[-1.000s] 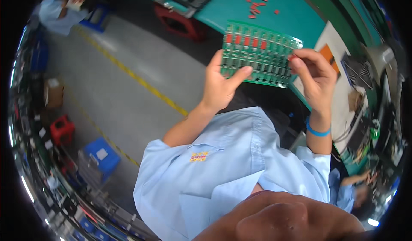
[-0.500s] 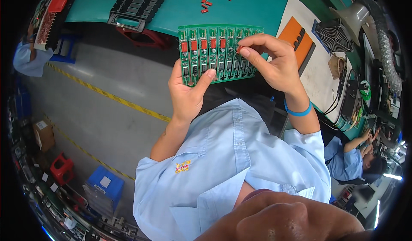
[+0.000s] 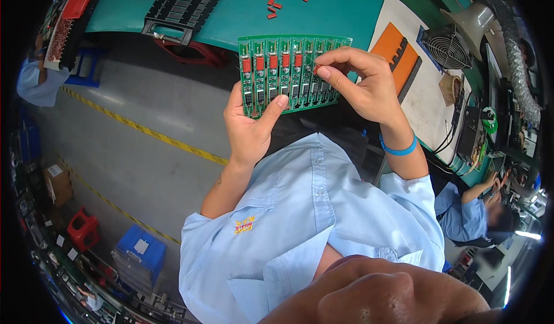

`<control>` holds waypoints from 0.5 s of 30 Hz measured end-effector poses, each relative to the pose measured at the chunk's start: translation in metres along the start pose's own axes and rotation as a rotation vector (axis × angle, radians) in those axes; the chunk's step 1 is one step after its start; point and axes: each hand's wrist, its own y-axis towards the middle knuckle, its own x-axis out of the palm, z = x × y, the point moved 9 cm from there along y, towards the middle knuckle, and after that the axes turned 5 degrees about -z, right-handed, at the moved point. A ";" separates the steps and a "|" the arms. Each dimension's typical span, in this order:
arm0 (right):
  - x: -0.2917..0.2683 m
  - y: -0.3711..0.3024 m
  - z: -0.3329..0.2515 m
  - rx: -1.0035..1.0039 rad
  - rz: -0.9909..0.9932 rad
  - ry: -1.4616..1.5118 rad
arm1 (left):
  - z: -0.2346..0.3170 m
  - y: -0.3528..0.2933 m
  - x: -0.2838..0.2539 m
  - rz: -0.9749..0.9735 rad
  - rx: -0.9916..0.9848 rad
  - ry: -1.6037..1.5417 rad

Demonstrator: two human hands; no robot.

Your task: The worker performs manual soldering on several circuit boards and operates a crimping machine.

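Above the lap, left hand (image 3: 249,129) grips the green circuit board (image 3: 291,73) while right hand (image 3: 362,84) pinches a red component (image 3: 317,69), likely needing precise seating next

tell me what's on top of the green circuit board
Four red components sit in a row on the green circuit board, with small dark parts below them. The right hand pinches another red piece at the board; the left hand thumb covers its lower edge.

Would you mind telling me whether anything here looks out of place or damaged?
Nothing looks damaged. Only the small red components lie loosely scattered on the teal bench, beyond the green circuit board held in both hands.
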 end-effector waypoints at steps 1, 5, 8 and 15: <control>0.000 0.000 0.000 0.000 -0.003 -0.003 | 0.001 0.000 0.000 0.001 0.003 0.007; -0.001 0.000 0.003 0.026 0.004 0.004 | -0.001 0.000 -0.001 -0.003 -0.002 0.020; -0.001 0.000 0.002 0.029 0.005 0.005 | -0.001 -0.001 -0.001 -0.003 -0.002 0.025; 0.000 0.000 0.000 0.032 -0.013 0.005 | 0.000 -0.002 -0.002 -0.008 -0.005 0.043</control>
